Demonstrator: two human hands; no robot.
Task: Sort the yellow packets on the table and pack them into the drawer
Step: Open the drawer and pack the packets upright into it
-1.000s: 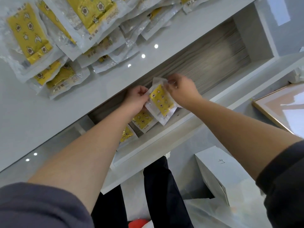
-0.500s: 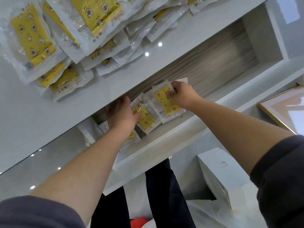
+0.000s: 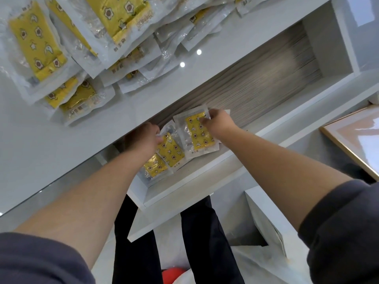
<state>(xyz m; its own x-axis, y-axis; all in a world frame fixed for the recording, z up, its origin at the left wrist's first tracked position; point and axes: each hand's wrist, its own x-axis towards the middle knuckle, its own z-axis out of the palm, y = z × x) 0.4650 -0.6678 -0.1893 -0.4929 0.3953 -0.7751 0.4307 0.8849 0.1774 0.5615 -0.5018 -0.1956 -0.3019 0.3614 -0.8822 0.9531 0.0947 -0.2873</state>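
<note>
Packing has barely begun: three clear plastic packets with yellow star-printed contents (image 3: 153, 167) lie in a row, near left in the open white drawer (image 3: 266, 87). The right hand (image 3: 220, 124) pinches the rightmost packet (image 3: 200, 134) by its far corner. The left hand (image 3: 143, 138) touches the middle packet (image 3: 171, 149), but its fingers are shadowed under the glossy white desk (image 3: 61, 144), so the grip is unclear. A big heap of packets (image 3: 82, 48) on the desk is cut off at the far edge.
</note>
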